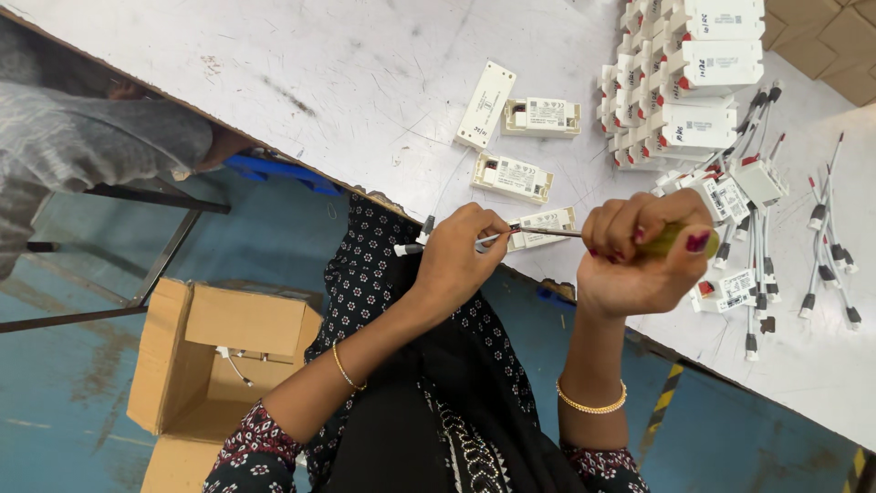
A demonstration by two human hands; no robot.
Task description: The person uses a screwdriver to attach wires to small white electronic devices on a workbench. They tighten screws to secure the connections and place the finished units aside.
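My left hand [461, 251] pinches a small white box-shaped unit [544, 224] at the near edge of the white table [347, 73], with a white cable and black plug [422, 236] trailing from under the fingers. My right hand [639, 256] is fisted around the green handle of a screwdriver [680, 239]. Its thin metal shaft [529, 233] runs left to the unit at my left fingertips.
Three more white units [511, 175] lie loose on the table beyond my hands. A stack of them [680, 82] fills the far right, with wired plugs [826, 246] beside it. An open cardboard box [219, 351] stands on the blue floor at left. Another person's grey sleeve [91, 137] is upper left.
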